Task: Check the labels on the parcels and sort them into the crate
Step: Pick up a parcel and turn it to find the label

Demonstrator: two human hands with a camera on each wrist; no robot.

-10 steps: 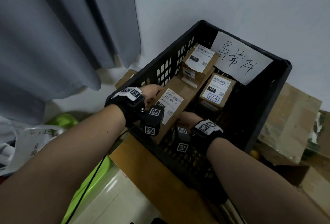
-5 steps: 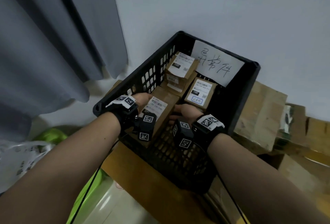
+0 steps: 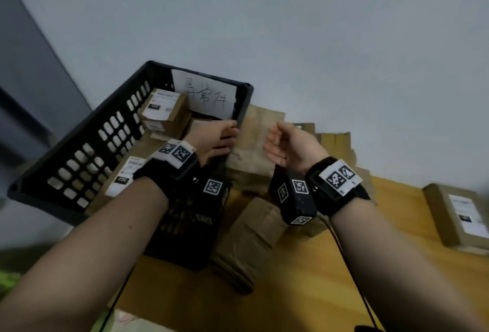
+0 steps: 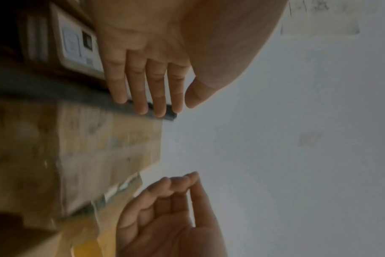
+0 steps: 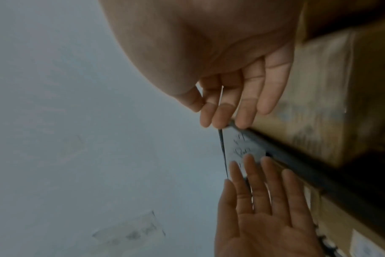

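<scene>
The black crate stands at the left with a handwritten paper sign on its far wall. Inside lie a long labelled parcel and stacked small labelled boxes. My left hand hovers over the crate's right rim, fingers straight and empty; the left wrist view shows those fingers in front of the rim. My right hand hangs right of the crate over brown cartons, fingers loosely curled, holding nothing. The right wrist view shows its fingers empty. Another labelled parcel lies on the table far right.
Worn brown cartons and a crumpled brown package sit against the crate's right side on the wooden table. A pale wall rises behind, and a grey curtain hangs at the left.
Both hands have let go of the long parcel, which stays in the crate. They have risen out and moved right. The head view has swung right.
</scene>
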